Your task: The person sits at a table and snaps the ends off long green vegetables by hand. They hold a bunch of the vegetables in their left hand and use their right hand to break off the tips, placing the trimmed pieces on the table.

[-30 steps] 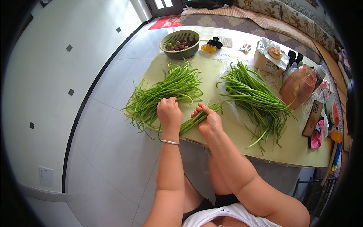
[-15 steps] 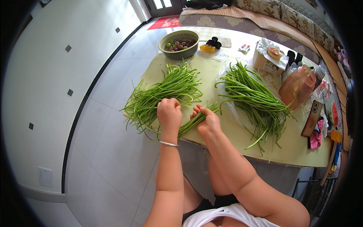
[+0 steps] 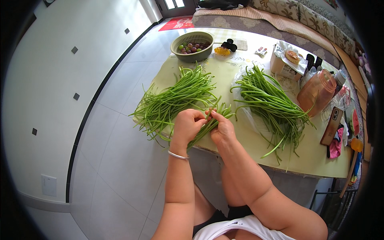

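My left hand point(image 3: 186, 126), with a silver bangle at its wrist, has thumb and fingers pinched on a green vegetable stem. Facing it, my right hand point(image 3: 222, 129) is curled around a small bunch of green stems point(image 3: 204, 131) that hangs toward the table's near edge. The fingertips of both hands nearly meet at the bunch's upper end. A big loose pile of long green stems point(image 3: 176, 98) lies just beyond my left hand. To the right, another heap of stems point(image 3: 272, 104) rests on a clear plastic bag point(image 3: 247, 110).
A green colander point(image 3: 192, 56) of grapes stands at the far left of the table point(image 3: 324, 168). Nearby lie a black hair clip point(image 3: 229, 45) and a yellow item. On the right are a tissue box point(image 3: 286, 68), a pink jar point(image 3: 316, 92) and a phone point(image 3: 331, 126).
My left hand has moved right from the big pile to the bunch at my right hand. My right fingers have closed in toward it. The view has shifted slightly.
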`<action>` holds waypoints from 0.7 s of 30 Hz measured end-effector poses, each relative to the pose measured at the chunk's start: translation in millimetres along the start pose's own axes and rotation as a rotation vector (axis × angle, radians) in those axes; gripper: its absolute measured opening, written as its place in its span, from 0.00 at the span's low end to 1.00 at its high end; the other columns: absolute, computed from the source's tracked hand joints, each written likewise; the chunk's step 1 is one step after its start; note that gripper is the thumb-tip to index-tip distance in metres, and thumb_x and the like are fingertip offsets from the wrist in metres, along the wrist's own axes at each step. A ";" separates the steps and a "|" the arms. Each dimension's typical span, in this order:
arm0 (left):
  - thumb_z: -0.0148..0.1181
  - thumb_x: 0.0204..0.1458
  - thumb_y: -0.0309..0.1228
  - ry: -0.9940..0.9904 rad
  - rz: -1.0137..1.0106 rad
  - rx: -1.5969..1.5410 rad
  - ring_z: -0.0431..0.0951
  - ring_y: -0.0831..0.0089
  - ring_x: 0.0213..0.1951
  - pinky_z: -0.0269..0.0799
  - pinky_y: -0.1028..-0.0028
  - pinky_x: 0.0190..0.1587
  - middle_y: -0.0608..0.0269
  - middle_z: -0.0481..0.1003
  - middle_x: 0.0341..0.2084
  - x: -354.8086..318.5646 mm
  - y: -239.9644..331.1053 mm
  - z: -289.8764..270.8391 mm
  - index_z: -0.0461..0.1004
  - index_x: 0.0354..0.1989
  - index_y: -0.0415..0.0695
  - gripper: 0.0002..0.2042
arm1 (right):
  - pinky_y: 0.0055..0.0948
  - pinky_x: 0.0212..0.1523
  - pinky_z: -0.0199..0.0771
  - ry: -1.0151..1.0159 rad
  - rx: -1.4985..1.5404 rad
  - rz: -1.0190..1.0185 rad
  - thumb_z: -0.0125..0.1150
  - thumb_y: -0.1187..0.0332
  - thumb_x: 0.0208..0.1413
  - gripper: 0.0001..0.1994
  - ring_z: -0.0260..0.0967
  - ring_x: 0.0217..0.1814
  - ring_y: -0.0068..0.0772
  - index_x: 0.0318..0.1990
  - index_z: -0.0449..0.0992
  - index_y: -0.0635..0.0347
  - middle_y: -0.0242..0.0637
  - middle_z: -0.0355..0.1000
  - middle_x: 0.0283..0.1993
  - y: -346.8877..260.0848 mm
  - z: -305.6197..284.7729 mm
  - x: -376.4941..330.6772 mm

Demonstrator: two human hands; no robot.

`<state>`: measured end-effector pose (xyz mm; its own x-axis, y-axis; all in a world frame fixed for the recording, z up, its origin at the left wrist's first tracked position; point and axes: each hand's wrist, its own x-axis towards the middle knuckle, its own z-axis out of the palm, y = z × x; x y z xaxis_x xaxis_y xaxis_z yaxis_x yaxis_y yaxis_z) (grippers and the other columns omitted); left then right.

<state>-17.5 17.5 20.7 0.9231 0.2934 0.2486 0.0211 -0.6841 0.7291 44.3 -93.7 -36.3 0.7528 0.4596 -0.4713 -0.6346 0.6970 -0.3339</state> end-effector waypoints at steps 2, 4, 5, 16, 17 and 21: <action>0.65 0.42 0.21 0.090 0.007 -0.024 0.75 0.74 0.23 0.70 0.75 0.28 0.58 0.77 0.23 1.9 -2.8 -1.7 0.79 0.28 0.37 0.04 | 0.29 0.36 0.72 -0.005 -0.008 -0.001 0.55 0.77 0.57 0.05 0.70 0.34 0.30 0.40 0.73 0.63 0.41 0.75 0.37 0.6 -2.9 1.3; 0.64 0.44 0.21 0.288 -0.013 -0.063 0.75 0.74 0.23 0.70 0.75 0.28 0.58 0.77 0.24 4.3 -13.3 -0.7 0.80 0.29 0.37 0.04 | 0.30 0.37 0.72 0.000 -0.044 -0.008 0.53 0.76 0.58 0.04 0.69 0.33 0.31 0.40 0.73 0.64 0.41 0.75 0.36 1.7 0.0 -1.6; 0.61 0.46 0.21 0.340 -0.004 0.004 0.74 0.70 0.24 0.70 0.72 0.29 0.58 0.75 0.25 5.5 -21.7 -1.4 0.80 0.35 0.39 0.07 | 0.31 0.38 0.72 0.002 -0.062 -0.012 0.52 0.75 0.59 0.05 0.69 0.33 0.31 0.40 0.73 0.64 0.41 0.74 0.36 2.1 1.3 -2.5; 0.62 0.46 0.26 0.290 -0.056 0.451 0.72 0.58 0.35 0.71 0.62 0.38 0.59 0.68 0.28 15.5 -42.2 21.7 0.77 0.39 0.48 0.10 | 0.36 0.38 0.72 -0.019 0.024 0.084 0.52 0.75 0.57 0.04 0.67 0.31 0.35 0.37 0.70 0.65 0.40 0.70 0.32 -5.8 6.3 -11.4; 0.63 0.45 0.26 0.331 -0.024 0.461 0.72 0.59 0.34 0.70 0.62 0.37 0.59 0.69 0.28 16.0 -41.4 24.0 0.77 0.35 0.47 0.08 | 0.36 0.37 0.72 -0.041 0.017 0.096 0.53 0.75 0.56 0.03 0.66 0.30 0.35 0.37 0.70 0.65 0.39 0.69 0.31 -6.9 3.9 -10.3; 0.65 0.43 0.26 0.497 0.085 0.460 0.72 0.59 0.31 0.69 0.63 0.35 0.59 0.70 0.26 17.9 -25.6 26.2 0.76 0.27 0.44 0.04 | 0.36 0.35 0.70 -0.017 -0.067 0.050 0.59 0.74 0.54 0.06 0.63 0.27 0.32 0.38 0.70 0.63 0.37 0.68 0.29 -4.6 4.2 -11.9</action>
<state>8.6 22.8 -10.1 0.6450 0.4228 0.6366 0.2186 -0.9003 0.3764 39.1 -100.1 -25.8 0.7227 0.5025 -0.4745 -0.6809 0.6353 -0.3644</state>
